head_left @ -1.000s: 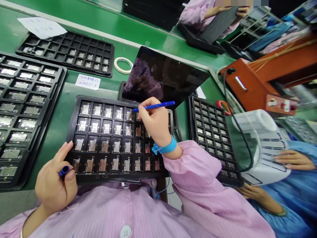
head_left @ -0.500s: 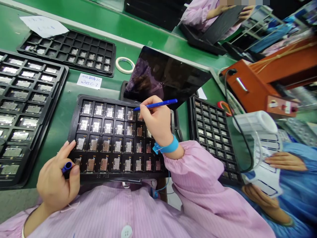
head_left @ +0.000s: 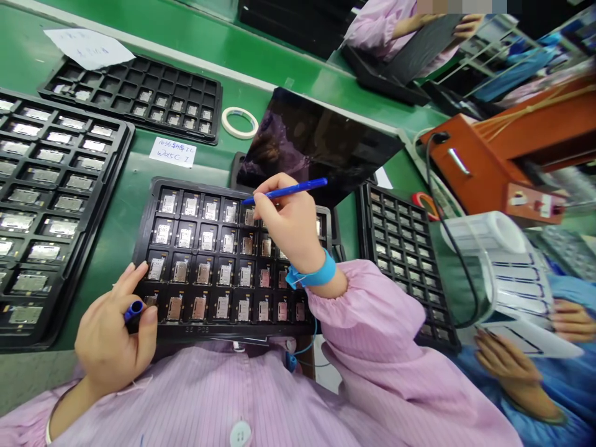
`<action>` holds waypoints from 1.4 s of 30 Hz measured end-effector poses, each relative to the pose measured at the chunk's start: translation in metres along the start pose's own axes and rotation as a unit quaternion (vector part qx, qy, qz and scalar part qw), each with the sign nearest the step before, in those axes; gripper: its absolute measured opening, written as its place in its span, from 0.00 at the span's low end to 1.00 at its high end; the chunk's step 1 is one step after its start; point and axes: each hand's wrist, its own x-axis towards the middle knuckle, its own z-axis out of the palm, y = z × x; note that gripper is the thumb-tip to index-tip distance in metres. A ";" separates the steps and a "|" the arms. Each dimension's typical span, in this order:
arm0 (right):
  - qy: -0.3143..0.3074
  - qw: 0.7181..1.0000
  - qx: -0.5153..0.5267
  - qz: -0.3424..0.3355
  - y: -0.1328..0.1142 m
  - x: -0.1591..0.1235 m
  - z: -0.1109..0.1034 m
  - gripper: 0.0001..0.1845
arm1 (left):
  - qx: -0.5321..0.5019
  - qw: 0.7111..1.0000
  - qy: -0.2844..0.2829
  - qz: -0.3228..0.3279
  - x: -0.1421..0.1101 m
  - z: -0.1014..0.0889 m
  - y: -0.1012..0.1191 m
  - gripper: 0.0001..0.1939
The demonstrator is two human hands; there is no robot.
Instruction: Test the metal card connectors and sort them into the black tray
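Note:
My right hand (head_left: 291, 217), with a blue wrist strap (head_left: 314, 273) below it, is closed round a blue pen (head_left: 298, 188). The pen's tip is over the upper row of a black compartment tray (head_left: 153, 239), near its middle; I cannot tell whether it touches. Small silver metal parts (head_left: 207, 240) lie one to a compartment. At the tray's lower left corner is my left hand (head_left: 109, 341), closed on a blue pen cap (head_left: 133, 310) between thumb and curled forefinger. Its other fingers rest at the tray's left edge. My right hand hides several compartments.
More trays stand left (head_left: 107, 180), back left (head_left: 212, 115) and right (head_left: 367, 236). A dark glossy panel (head_left: 321, 136) leans behind my tray, beside a tape roll (head_left: 239, 123) and a handwritten label (head_left: 172, 153). At right, a co-worker's hands (head_left: 507, 363) hold a label sheet near a label roll (head_left: 479, 233).
My right hand has moved the pen tip slightly left along the upper row. My left hand keeps its hold. The co-worker's label sheet has shifted right, and the whole view has shifted slightly.

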 end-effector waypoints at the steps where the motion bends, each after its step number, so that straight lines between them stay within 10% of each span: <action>1: -0.006 1.000 0.001 0.003 0.000 0.000 0.002 0.04 | -0.001 1.000 -0.003 0.002 0.000 0.000 0.000 0.06; 42: -0.102 0.994 -0.008 -0.049 -0.029 0.018 0.043 0.03 | -0.004 1.000 -0.005 0.028 0.003 0.002 0.001 0.07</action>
